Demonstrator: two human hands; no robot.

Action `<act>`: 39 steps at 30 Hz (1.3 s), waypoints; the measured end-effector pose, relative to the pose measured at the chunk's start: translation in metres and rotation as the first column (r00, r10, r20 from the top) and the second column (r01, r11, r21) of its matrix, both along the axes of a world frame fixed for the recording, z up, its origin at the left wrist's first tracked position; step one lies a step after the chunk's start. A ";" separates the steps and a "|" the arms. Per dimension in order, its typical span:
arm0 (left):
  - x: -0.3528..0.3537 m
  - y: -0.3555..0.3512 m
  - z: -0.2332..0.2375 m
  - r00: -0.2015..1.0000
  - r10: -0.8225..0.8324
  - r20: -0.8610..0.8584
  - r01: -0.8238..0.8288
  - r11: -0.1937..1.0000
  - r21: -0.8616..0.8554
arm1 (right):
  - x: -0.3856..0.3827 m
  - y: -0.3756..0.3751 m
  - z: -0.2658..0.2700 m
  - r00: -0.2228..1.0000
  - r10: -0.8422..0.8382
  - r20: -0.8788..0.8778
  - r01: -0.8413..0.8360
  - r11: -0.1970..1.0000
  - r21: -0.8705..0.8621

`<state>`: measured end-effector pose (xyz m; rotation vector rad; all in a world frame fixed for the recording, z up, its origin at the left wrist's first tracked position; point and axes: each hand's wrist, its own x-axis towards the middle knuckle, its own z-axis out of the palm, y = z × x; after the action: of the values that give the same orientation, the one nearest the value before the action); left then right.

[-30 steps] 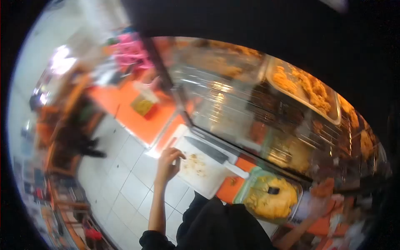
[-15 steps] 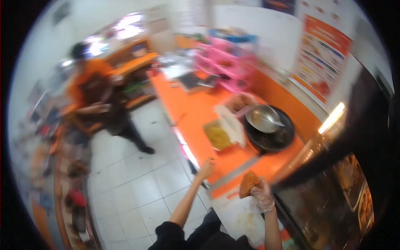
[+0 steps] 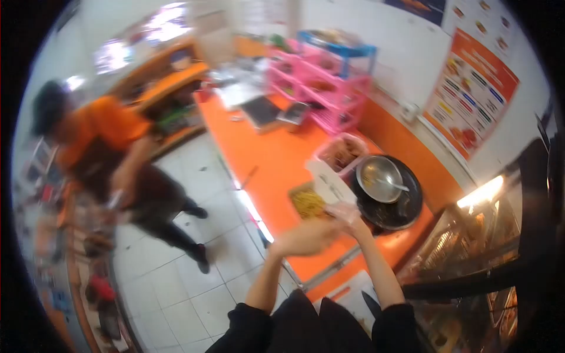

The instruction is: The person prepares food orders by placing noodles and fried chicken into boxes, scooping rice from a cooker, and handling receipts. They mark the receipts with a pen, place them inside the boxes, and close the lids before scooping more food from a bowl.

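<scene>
My right hand (image 3: 347, 216), in a clear plastic glove, is at the near side of an open takeaway box (image 3: 297, 199) on the orange counter. Yellow food (image 3: 308, 203), perhaps noodles or rice, fills the box, and its white lid (image 3: 329, 181) stands open to the right. Just in front of the box is my bare left hand (image 3: 311, 237), smeared by motion and overlapping the right in view. Its fingers cannot be made out. No piece of fried chicken shows; the hands may hide it.
Behind the box stands a pink basket (image 3: 341, 154) of food. A metal bowl with a spoon (image 3: 379, 178) rests on a black pan (image 3: 406, 207). Pink racks (image 3: 326, 88) are farther back. A co-worker (image 3: 118, 159) stands left; a knife (image 3: 371, 304) lies near me.
My right hand has moved forward and left to the box; the fried chicken it held is out of sight. My left hand has come beside it. The co-worker is nearer.
</scene>
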<state>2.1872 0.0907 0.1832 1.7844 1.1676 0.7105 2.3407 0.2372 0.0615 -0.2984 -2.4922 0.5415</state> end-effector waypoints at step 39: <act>-0.103 0.110 -0.319 0.411 0.824 0.391 -0.894 0.448 -0.003 | -0.009 -0.014 -0.043 0.952 -0.306 0.030 0.240 0.679 -0.694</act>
<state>2.0843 0.2008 -0.1361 0.9728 1.8155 1.7451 2.3315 0.2233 0.0187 -0.8999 -1.9949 1.3190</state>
